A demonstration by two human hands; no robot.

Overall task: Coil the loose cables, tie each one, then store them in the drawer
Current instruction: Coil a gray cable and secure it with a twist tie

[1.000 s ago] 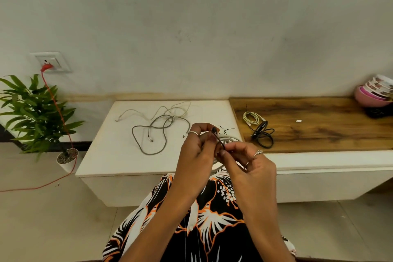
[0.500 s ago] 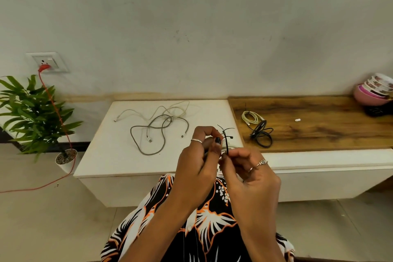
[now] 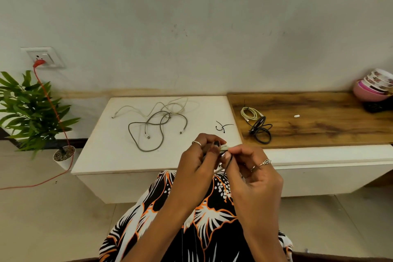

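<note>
My left hand (image 3: 197, 161) grips a small coiled white cable (image 3: 224, 147) over the front edge of the white cabinet top (image 3: 102, 155). My right hand (image 3: 253, 174) pinches a thin black tie (image 3: 228, 162) that hangs from the coil. A loose grey cable (image 3: 148, 130) and a loose white cable (image 3: 161, 106) lie tangled on the cabinet. Two spare black ties (image 3: 222, 127) lie just beyond my hands. A tied white coil (image 3: 251, 113) and a black coil (image 3: 260, 131) rest on the wooden top (image 3: 319, 130).
A potted plant (image 3: 32, 110) stands on the floor at the left, with a red cord (image 3: 55, 112) running from the wall socket (image 3: 42, 57). Stacked bowls (image 3: 374, 87) sit at the far right of the wood. A small white piece (image 3: 296, 116) lies on it.
Both hands have dropped slightly toward me with the white coil. The black tie that stood up between my fingers now hangs downward from my right hand.
</note>
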